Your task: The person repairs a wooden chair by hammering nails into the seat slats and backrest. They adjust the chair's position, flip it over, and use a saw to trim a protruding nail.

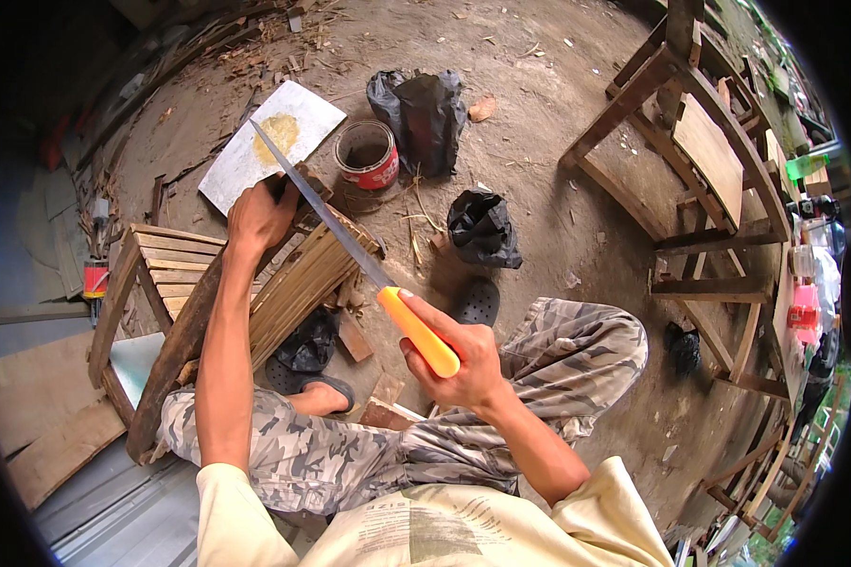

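My right hand [468,364] is closed around the orange handle of a tool with a long, tapered grey blade [345,236]. The blade slants up and left across the wooden chair, its tip over a white board [232,161]. My left hand [258,219] grips the far end of the chair's dark rail, close beside the blade; some fingers are hidden behind the wood. The slatted wooden chair [298,302] lies tipped against my left leg. Whether the blade touches the wood, I cannot tell.
Beyond the chair stand a red can [369,175] and a black plastic bag [430,123]; another black bag [482,227] lies closer. A wooden chair frame [719,170] stands at the right. Wood scraps [355,335] lie by my feet. A red-labelled container [95,280] is at the left.
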